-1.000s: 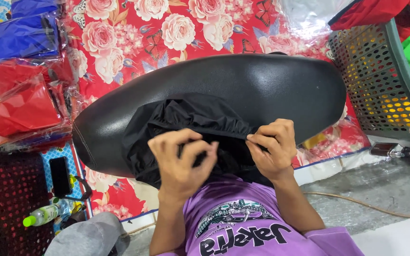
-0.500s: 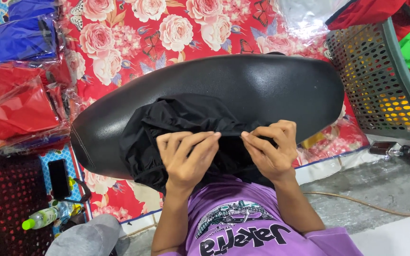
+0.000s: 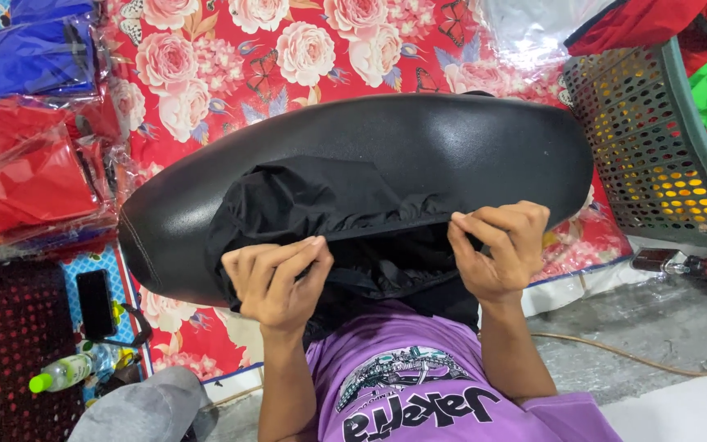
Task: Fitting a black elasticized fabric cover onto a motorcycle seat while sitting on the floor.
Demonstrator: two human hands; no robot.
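A smooth, faintly glossy black leather-like seat bears thin matt black cloth, crinkled at its gathered edge.

At ten o'clock, a stack of clear plastic packages lies along the left edge: a flat blue packet on top at eleven o'clock, and below it two red packets in crinkled see-through wrap, overlapping each other. At eight o'clock a dark phone lies flat on a blue patterned mat, its screen black. Just below it, at seven o'clock, lies a clear bottle with a green cap.
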